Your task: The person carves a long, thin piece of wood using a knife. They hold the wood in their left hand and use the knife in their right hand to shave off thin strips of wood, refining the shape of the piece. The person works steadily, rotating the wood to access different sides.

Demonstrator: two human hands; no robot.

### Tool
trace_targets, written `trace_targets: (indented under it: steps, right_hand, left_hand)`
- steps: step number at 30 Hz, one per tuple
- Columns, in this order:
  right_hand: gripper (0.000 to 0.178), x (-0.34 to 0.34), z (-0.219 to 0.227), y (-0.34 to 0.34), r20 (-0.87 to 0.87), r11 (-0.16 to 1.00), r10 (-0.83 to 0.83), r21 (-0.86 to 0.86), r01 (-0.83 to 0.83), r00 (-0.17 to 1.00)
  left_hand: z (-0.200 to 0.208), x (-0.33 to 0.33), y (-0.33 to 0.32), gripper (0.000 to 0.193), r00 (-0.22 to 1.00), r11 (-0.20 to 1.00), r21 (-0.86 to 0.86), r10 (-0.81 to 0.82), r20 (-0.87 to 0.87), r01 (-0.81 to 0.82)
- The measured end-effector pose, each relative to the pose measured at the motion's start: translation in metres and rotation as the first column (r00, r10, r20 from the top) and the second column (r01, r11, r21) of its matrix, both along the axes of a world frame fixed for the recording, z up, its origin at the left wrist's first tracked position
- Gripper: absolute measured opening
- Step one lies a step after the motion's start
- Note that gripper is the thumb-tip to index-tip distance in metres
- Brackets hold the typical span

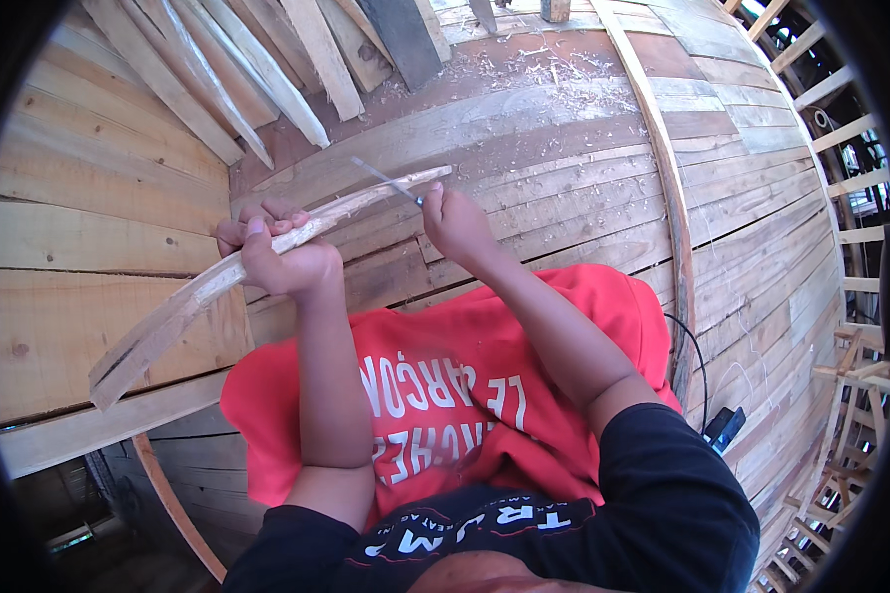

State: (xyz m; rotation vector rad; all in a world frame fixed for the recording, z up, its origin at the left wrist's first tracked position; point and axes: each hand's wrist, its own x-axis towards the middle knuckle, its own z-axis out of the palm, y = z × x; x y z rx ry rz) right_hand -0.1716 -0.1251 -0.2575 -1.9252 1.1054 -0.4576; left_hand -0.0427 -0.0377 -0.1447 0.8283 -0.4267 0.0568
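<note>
My left hand [282, 252] is closed around the middle of a long, curved strip of wood [158, 321]. The strip slants from the lower left up to a thin, pale end near my right hand [457, 225]. That hand is a fist around the handle of a knife [378, 176], whose narrow metal blade points up and left. Seen from above, the blade crosses the strip close to its thin end; whether it bites into the wood I cannot tell. My fingers hide most of the handle. A red garment with white lettering [435, 371] covers my lap.
Several loose boards [267, 79] lean at the upper left beside a plank wall [99, 227]. Wood shavings [554, 79] litter the curved plank floor [564, 212] ahead. A long wooden rib [666, 163] runs along it. A black device [725, 428] with a cable lies at the right.
</note>
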Motion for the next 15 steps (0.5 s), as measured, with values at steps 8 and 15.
trace_targets:
  steps: [8,15]
  right_hand:
    - [0.054,0.003,0.001,-0.002,0.008,1.0,-0.024,0.012,0.024,1.0]
    - [0.052,-0.006,0.042,-0.005,-0.099,0.999,0.034,0.03,-0.031,0.994]
  left_hand:
    - [-0.001,-0.001,0.0,0.025,0.996,0.996,-0.043,-0.081,0.033,0.082]
    - [-0.001,0.001,0.004,0.027,0.984,0.991,0.023,-0.131,0.119,0.129]
